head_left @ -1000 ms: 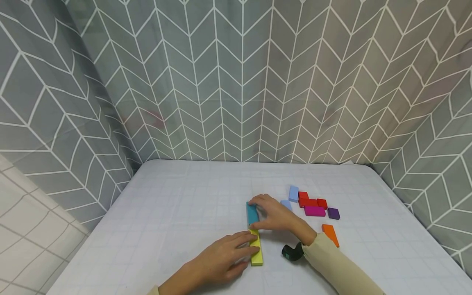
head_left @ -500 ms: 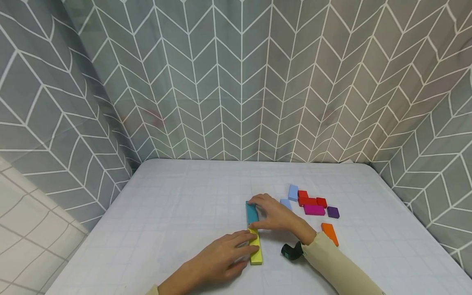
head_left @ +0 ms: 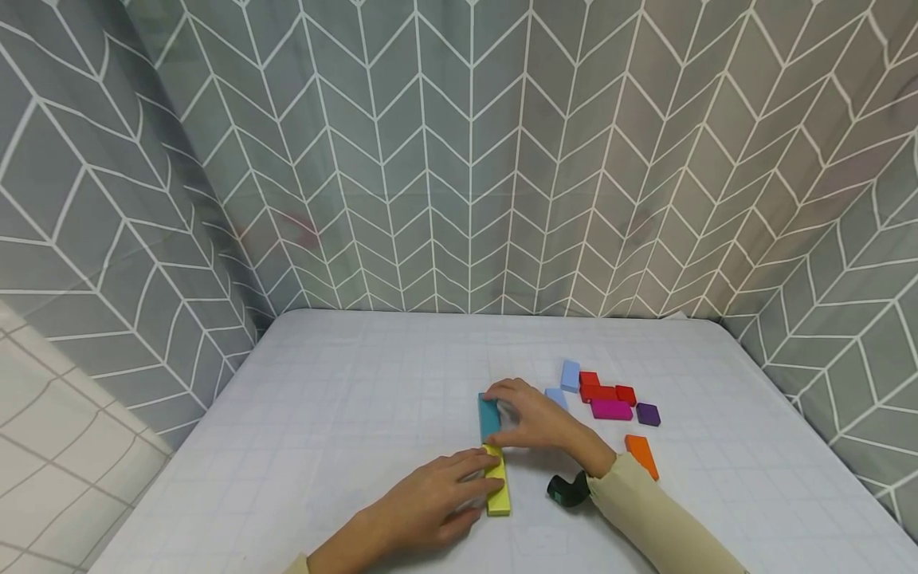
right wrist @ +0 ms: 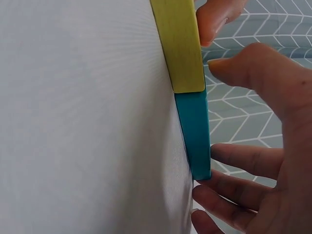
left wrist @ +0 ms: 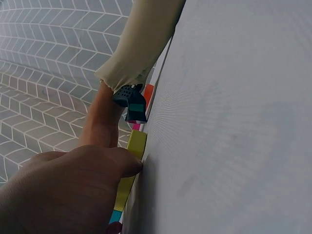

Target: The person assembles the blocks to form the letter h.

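Two flat oblong blocks lie end to end on the white table: a yellow block [head_left: 498, 502] nearer me and a teal block [head_left: 490, 418] beyond it. My left hand [head_left: 433, 498] rests its fingertips across the top of the yellow block from the left, thumb low beside it. Seen from the right wrist, the short ends of the yellow block [right wrist: 183, 48] and teal block [right wrist: 194, 134] meet. My right hand [head_left: 534, 418] spans the teal block lengthwise, thumb by the seam and fingers at the far end, holding it. The left hand covers part of the yellow block in the left wrist view.
Right of the hands are light blue blocks [head_left: 570, 376], red blocks [head_left: 598, 393], a magenta block [head_left: 612, 410] and a purple block [head_left: 649, 414]. An orange block [head_left: 641, 456] lies by the right sleeve. A dark curved device [head_left: 568, 489] sits at the right cuff. Patterned curtains [head_left: 469, 159] surround the table.
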`<state>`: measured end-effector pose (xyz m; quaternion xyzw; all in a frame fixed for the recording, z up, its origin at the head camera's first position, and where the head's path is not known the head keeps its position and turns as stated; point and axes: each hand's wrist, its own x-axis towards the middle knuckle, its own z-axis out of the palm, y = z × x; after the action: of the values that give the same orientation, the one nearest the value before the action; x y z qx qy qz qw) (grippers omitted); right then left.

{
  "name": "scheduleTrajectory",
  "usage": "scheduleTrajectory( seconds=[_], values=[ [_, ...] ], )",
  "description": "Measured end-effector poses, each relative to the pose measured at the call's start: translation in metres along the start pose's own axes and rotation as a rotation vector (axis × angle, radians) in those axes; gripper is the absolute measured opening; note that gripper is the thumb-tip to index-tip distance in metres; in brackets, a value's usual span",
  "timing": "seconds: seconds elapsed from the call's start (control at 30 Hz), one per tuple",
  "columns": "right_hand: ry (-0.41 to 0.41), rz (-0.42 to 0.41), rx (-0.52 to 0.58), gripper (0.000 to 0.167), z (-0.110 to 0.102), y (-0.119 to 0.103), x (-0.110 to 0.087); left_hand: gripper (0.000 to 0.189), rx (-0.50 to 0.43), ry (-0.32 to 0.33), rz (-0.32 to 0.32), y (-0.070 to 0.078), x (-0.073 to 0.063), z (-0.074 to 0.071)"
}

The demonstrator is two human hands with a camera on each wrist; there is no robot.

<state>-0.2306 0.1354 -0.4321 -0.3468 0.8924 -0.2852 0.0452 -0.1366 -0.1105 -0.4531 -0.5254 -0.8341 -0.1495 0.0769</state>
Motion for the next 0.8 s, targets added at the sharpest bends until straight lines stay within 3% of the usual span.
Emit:
scheduleTrajectory(
  seconds=[0.5, 0.8],
  values=[
    [-0.003, -0.034, -0.003, 0.06, -0.0015, 0.0037, -0.0002, 0.04, 0.001, 0.018, 0.012, -0.0004, 0.0003, -0.0011],
    [-0.018, -0.066, 0.0, 0.058, -0.0023, 0.0073, -0.0008, 0.04, -0.005, -0.002, -0.005, -0.0024, 0.0001, 0.0016]
  ],
)
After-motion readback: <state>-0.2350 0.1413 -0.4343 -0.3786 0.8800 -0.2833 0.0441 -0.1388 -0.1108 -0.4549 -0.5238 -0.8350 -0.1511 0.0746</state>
